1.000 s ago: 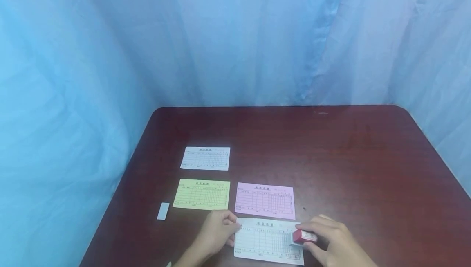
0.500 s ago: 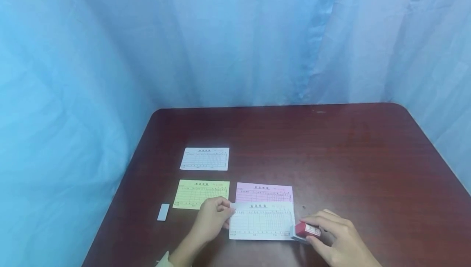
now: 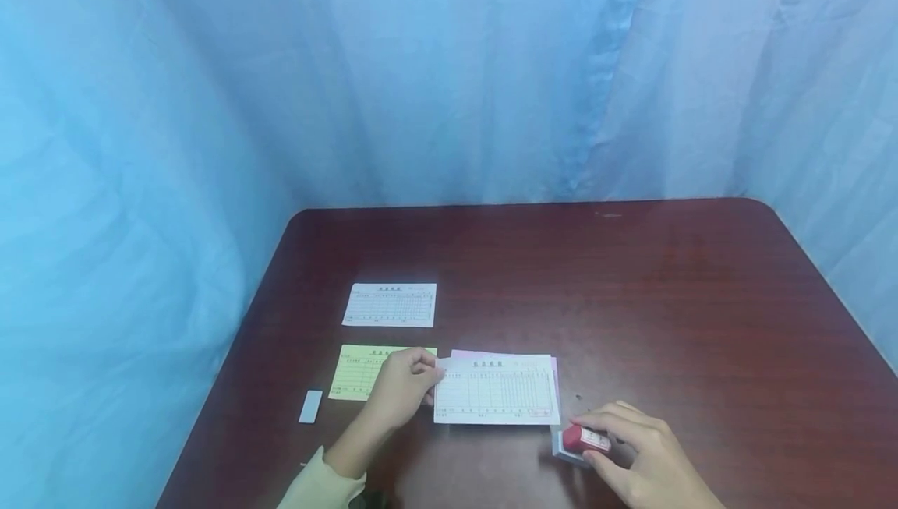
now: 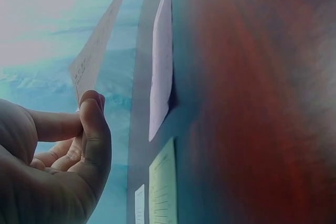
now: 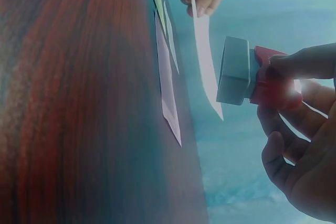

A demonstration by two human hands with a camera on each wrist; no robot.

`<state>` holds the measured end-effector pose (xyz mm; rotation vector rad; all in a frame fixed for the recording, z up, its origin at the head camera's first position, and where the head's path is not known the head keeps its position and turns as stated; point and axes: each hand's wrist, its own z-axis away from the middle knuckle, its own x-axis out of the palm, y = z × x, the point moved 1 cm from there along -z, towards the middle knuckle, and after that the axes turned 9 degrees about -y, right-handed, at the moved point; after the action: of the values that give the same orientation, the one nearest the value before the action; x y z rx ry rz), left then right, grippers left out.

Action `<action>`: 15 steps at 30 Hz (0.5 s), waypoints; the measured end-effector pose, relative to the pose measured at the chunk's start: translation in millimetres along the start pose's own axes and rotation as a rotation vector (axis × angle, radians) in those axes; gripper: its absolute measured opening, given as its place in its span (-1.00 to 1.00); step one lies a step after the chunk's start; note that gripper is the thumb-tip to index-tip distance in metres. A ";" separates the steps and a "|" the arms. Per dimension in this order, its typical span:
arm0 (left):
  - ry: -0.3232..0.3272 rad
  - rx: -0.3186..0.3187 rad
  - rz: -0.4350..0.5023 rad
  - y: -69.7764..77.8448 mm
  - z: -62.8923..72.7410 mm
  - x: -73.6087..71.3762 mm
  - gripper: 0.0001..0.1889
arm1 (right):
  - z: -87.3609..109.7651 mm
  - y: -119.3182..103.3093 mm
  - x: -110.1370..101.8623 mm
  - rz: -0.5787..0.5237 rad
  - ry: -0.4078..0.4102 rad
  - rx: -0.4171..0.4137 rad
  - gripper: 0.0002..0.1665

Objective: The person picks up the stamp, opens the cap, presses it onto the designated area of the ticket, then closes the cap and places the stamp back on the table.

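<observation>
A white printed form (image 3: 494,392) is held off the table by my left hand (image 3: 403,386), which pinches its left edge between thumb and finger. A small red mark shows at the form's lower right corner. Beneath it lies a pink form (image 3: 556,372), mostly covered in the head view; the left wrist view shows the gap between them. My right hand (image 3: 634,447) grips a self-inking stamp (image 5: 275,80) by its red handle, with the grey base pointing away from the palm. The stamp hangs above the table, just off the white form's lower right corner.
A yellow-green form (image 3: 351,372) lies left of the pink one, partly behind my left hand. Another white form (image 3: 389,306) lies beyond it. A small white rectangular piece (image 3: 310,406) sits farther left on the dark brown table (image 3: 666,298). Blue curtains (image 3: 456,72) surround the table.
My left hand has lifted the white form and carried it away from me, over the pink form. My right hand, with the stamp, has come off the form and stays near the same place.
</observation>
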<state>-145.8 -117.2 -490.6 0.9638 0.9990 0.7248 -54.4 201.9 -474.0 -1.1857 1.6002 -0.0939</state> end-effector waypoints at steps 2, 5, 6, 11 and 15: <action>-0.003 0.005 -0.007 2.9 -3.1 -1.5 -0.91 | 0.5 0.5 0.9 0.000 -0.001 -0.002 -0.44; -0.006 0.009 -0.014 7.2 -7.3 -3.2 -0.92 | 1.7 1.7 1.5 0.011 0.000 -0.002 -0.41; -0.006 0.008 -0.015 8.4 -9.1 -3.6 -0.92 | 2.2 2.2 1.7 0.017 0.002 0.001 -0.42; -0.006 0.007 -0.021 13.2 -21.9 -4.9 -0.95 | 3.4 5.2 3.1 0.026 0.028 -0.016 -0.41; -0.019 0.021 -0.035 17.0 -33.5 -6.0 -0.94 | 4.1 7.6 5.4 0.021 0.058 -0.041 -0.37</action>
<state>-180.2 -104.5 -480.4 0.9682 1.0063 0.6763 -55.5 203.8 -484.0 -1.2071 1.6722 -0.0825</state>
